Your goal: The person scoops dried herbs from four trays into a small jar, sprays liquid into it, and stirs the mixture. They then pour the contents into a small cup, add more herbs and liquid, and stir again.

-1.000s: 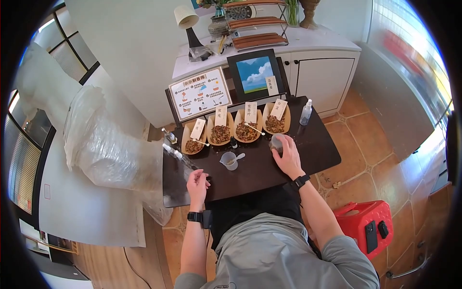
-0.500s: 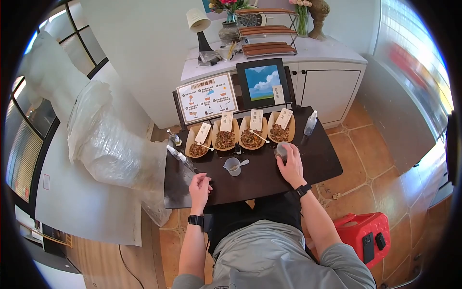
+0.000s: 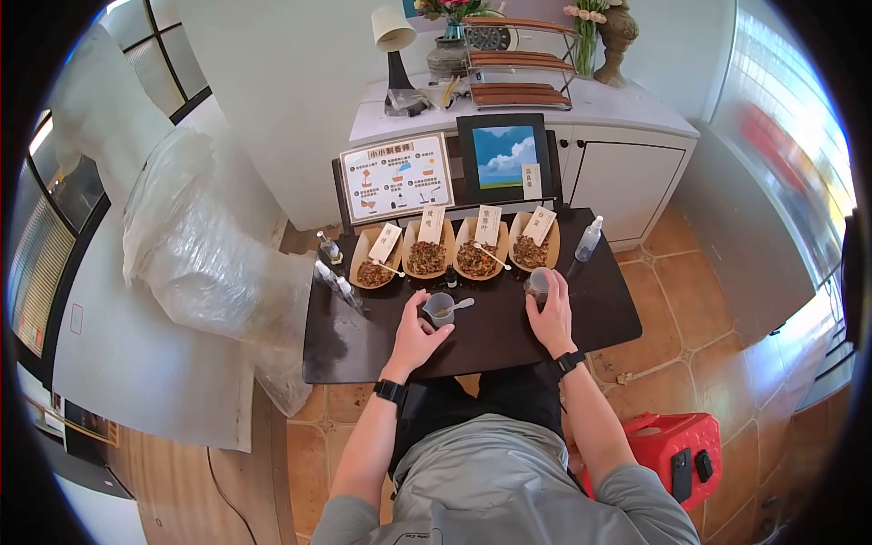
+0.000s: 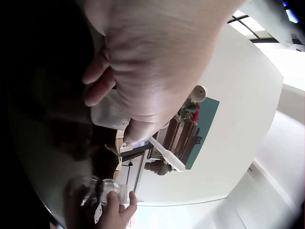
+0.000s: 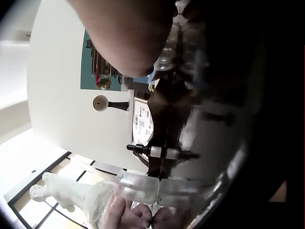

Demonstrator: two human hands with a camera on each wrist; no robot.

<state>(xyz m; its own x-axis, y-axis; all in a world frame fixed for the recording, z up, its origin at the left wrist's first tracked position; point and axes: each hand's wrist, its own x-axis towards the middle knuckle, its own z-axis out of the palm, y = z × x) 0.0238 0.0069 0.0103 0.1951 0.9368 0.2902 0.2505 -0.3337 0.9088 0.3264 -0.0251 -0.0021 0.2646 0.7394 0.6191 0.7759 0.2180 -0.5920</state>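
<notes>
My left hand (image 3: 420, 338) is at a small translucent measuring cup (image 3: 438, 303), thumb on one side and fingers on the other. A white spoon (image 3: 464, 303) leans out of this cup, which has a little brown material inside. In the left wrist view the palm covers much of the cup. My right hand (image 3: 552, 320) grips a small clear jar (image 3: 537, 285) standing on the dark table (image 3: 490, 350), with some brown matter low in it. A little dropper bottle (image 3: 451, 276) stands behind the measuring cup, seen larger in the right wrist view.
Several paper trays (image 3: 361, 277) of brown dried bits, with labels and some small spoons, line the table's back. Spray bottles (image 3: 348, 290) stand at the left, another spray bottle (image 3: 589, 239) at the back right. An instruction board (image 3: 396, 179) and framed picture (image 3: 505, 159) stand behind.
My left hand has moved right and forward from the table's left front to the measuring cup. The right hand stays at the jar. The head view has shifted slightly.
</notes>
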